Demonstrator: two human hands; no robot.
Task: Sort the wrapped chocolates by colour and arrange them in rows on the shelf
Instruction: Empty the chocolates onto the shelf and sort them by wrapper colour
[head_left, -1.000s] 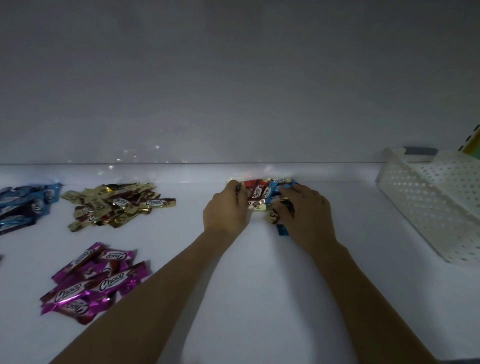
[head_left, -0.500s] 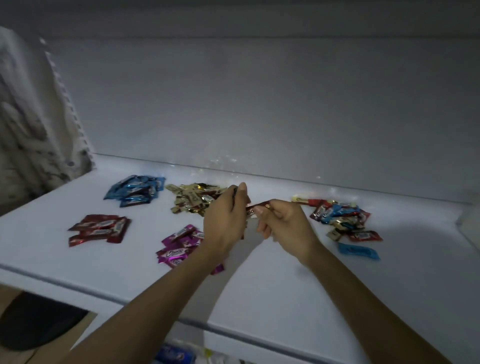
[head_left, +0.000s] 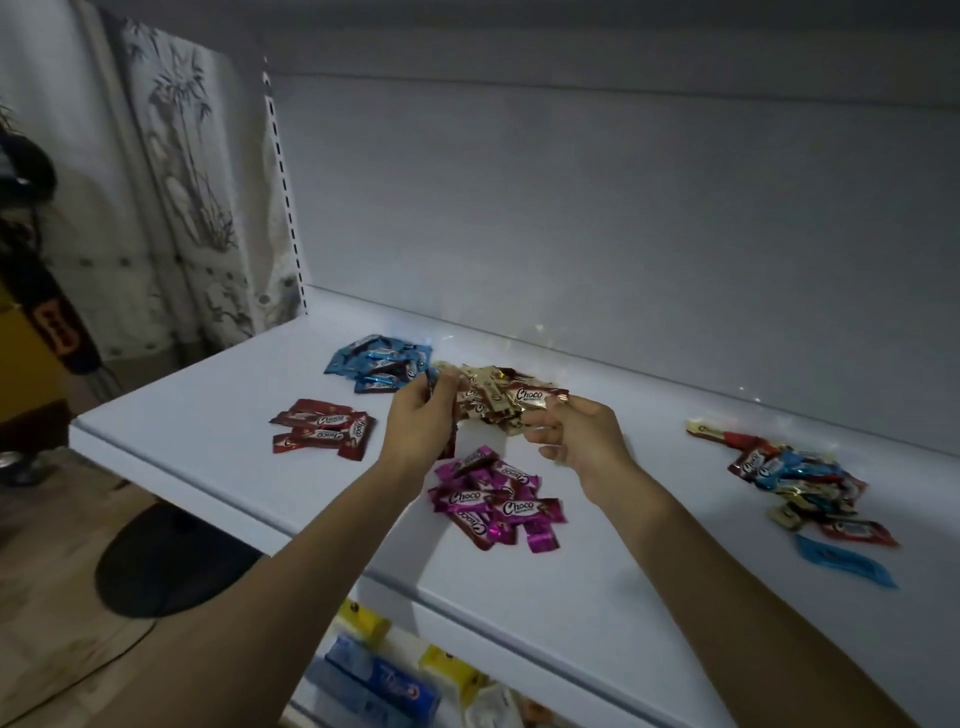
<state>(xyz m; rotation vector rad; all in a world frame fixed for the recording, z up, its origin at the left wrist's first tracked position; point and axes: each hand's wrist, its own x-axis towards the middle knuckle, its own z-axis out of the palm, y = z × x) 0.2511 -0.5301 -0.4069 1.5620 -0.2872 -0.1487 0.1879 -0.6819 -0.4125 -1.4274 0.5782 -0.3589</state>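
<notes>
On the white shelf (head_left: 623, 582) lie sorted heaps: blue chocolates (head_left: 379, 361), red chocolates (head_left: 324, 428), gold chocolates (head_left: 483, 400) and magenta chocolates (head_left: 493, 499). A mixed pile (head_left: 800, 473) sits at the right, with a lone blue chocolate (head_left: 841, 564) in front of it. My left hand (head_left: 423, 423) grips a blue chocolate (head_left: 434, 375) whose end sticks out above the fingers; a dark red wrapper shows below the palm. My right hand (head_left: 576, 436) pinches a gold chocolate (head_left: 535, 397) just over the gold heap.
A slotted upright (head_left: 283, 192) and a printed curtain (head_left: 182, 208) stand at the shelf's left end. Below the front edge, a lower shelf holds boxed goods (head_left: 384, 680). A black round object (head_left: 171, 561) lies on the floor at the left.
Both hands left the mixed pile and moved left with wrappers. They have since drawn apart; the right now holds a gold chocolate over the gold heap, the left a blue one.
</notes>
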